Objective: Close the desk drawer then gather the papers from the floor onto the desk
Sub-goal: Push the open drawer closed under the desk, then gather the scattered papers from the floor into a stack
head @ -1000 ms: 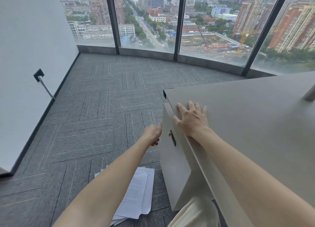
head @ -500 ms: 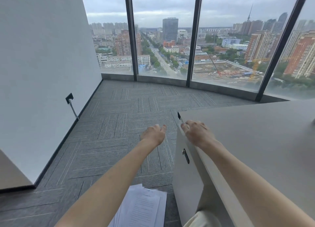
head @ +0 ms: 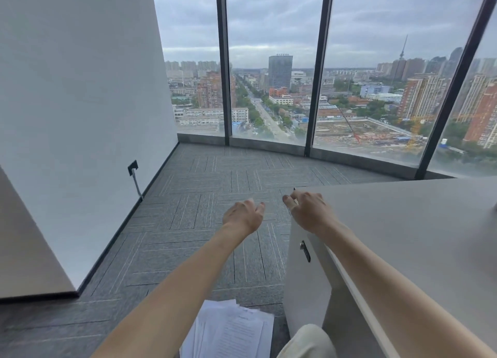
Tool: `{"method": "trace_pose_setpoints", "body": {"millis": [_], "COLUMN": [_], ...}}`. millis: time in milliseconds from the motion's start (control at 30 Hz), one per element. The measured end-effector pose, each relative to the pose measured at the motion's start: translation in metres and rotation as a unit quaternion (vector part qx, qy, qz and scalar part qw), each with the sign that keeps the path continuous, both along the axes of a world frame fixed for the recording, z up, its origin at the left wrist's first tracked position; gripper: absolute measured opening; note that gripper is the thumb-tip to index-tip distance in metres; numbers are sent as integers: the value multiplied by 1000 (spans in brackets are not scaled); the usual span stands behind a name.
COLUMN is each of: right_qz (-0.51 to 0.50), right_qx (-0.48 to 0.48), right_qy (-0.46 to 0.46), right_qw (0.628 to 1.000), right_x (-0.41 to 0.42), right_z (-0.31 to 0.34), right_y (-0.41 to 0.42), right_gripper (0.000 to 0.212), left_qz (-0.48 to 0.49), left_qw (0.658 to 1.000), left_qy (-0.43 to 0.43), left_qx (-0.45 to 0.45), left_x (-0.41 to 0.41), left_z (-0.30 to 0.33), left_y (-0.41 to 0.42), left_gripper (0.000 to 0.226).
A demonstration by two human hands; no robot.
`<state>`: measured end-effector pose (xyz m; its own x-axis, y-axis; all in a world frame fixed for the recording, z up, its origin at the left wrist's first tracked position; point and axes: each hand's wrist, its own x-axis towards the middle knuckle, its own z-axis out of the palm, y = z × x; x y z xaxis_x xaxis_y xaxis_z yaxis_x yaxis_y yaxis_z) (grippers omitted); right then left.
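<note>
The grey desk (head: pixel 408 239) fills the right side. Its drawer front (head: pixel 301 285), with a small dark handle (head: pixel 305 250), sits flush under the desk's edge. My right hand (head: pixel 309 213) rests on the desk's near corner, fingers bent on top and thumb over the side, holding nothing. My left hand (head: pixel 243 215) hangs in the air left of the drawer, apart from it, fingers loosely curled and empty. A loose pile of printed papers (head: pixel 231 330) lies on the carpet at the bottom, partly hidden by my left forearm.
Grey carpet tiles (head: pixel 204 223) stretch to floor-to-ceiling windows (head: pixel 269 88) at the back. A white wall (head: pixel 80 102) with a dark socket (head: pixel 132 167) stands on the left. My knee (head: pixel 306 341) shows beside the papers.
My left hand has come off the drawer front, and the drawer now sits in under the desk. My right hand's flat fingers have curled. The view has tilted up.
</note>
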<state>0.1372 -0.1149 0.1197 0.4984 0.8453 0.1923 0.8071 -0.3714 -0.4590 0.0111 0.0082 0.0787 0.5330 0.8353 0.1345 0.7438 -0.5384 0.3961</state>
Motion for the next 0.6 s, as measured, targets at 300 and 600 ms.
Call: {"method": "trace_pose_setpoints", "body": {"millis": [300, 600], "right_qz": [25, 33], "right_qx": [-31, -106], "right_qy": [10, 28], "right_qw": [999, 993], "right_x": [-59, -99], "right_z": [-30, -63], "right_y": [4, 11], "right_gripper": [46, 45], "left_qz": [32, 42], "left_qw": [998, 996], "left_qy": [54, 55], "left_qx": [-32, -59], "left_x": [-83, -134], "left_z": [-17, -19], "left_y": [-1, 18], "left_gripper": [45, 42]}}
